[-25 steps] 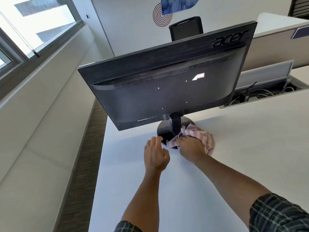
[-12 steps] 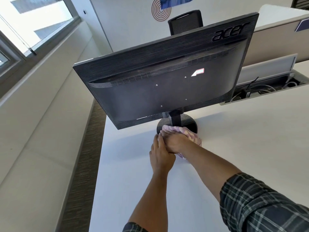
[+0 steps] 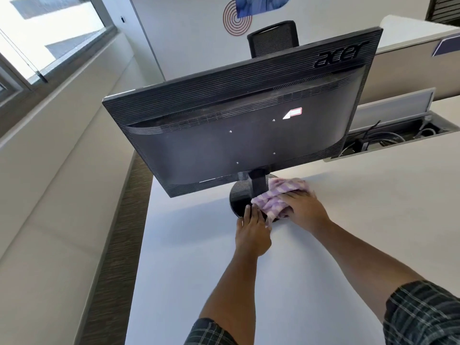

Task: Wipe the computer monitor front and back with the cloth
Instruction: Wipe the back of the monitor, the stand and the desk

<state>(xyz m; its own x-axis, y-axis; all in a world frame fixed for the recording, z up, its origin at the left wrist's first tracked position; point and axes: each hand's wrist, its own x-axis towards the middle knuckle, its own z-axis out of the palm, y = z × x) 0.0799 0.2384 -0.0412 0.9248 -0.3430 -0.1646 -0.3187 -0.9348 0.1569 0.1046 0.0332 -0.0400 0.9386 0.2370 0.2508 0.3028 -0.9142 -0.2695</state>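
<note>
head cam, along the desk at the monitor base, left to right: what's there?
Round stand base → left hand with fingertips on the base → checked cloth → right hand pressing on the cloth → bare desk.

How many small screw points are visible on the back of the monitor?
4 on the monitor back: upper left, upper right, lower left, lower right. Others may be hidden behind the stand neck.

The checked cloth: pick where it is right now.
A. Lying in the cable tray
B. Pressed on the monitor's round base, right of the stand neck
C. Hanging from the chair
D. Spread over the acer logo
B: the right hand presses the checked cloth on the round base, just right of the stand neck, while the left hand rests on the base's near edge.
</note>
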